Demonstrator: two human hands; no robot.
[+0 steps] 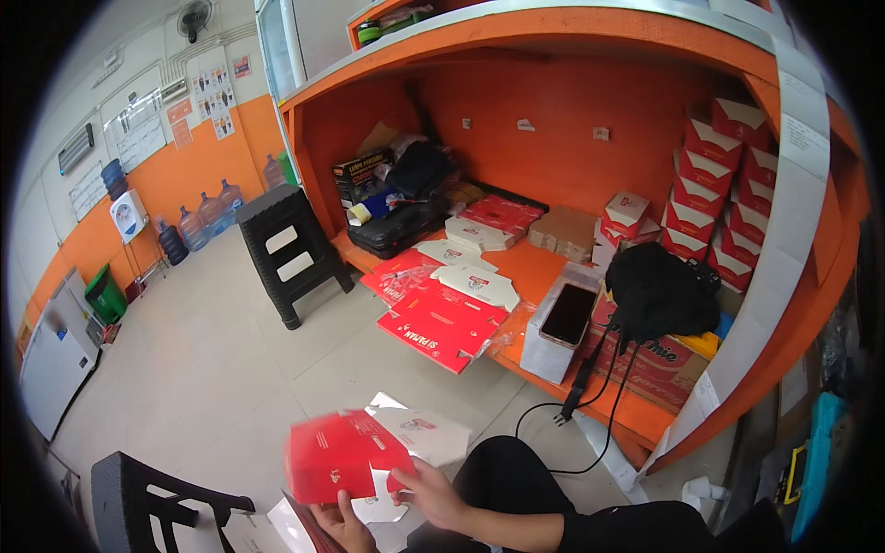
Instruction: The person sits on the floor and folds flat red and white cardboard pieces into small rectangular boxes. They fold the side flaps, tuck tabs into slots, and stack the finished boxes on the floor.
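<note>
Low in front of me, a red and white cardboard food box [350, 452] is partly unfolded, its white flaps spread to the right. My left hand [343, 529] grips its lower edge, thumb on the red face. My right hand [435, 498] is closed on the box's right side, near a cut-out in the panel. Beside my left hand, another white and dark sheet [293, 523] shows partly; what it belongs to is hidden. Flat red box blanks [438, 323] and white-sided blanks [475, 284] lie on the orange shelf ahead.
Folded red and white boxes [693, 189] are stacked at the shelf's right. A phone [569, 313] rests on a white box, near a black bag [659, 290] with hanging straps. A black stool [288, 244] stands left of the shelf; a black chair [138, 498] is at lower left.
</note>
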